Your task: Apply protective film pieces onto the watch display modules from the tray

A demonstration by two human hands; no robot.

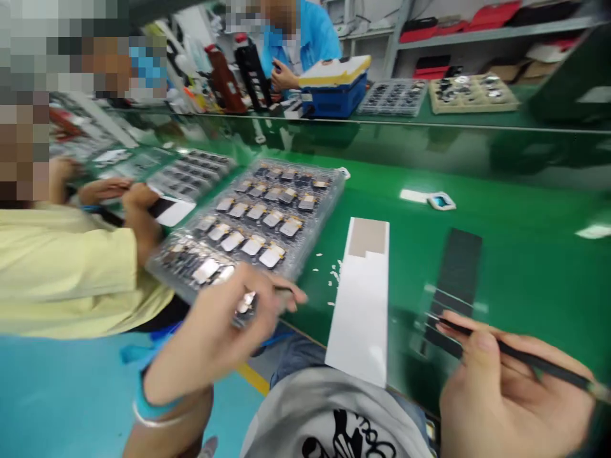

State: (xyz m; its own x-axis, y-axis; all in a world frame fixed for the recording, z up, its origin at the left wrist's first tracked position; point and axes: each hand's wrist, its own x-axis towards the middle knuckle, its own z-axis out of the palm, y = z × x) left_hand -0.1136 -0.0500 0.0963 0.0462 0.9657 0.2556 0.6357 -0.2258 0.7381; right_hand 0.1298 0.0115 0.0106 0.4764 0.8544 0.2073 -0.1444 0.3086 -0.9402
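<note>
"Black strip (461, 257), where did it lie?"

"On the tabletop (520, 273), right of the white card (360, 312), its long axis running away from the person and leaning slightly rightward."

"Which hand was nearer?"

"The right hand (515, 391); its fingers were clamped on a black tool (541, 363), the tip at the strip's near part, with most of the strip stretching beyond them."

"And the left hand (217, 324)?"

"Well apart, blurred over the tray (329, 197)'s near end; I couldn't tell whether its fingers held anything."
</note>
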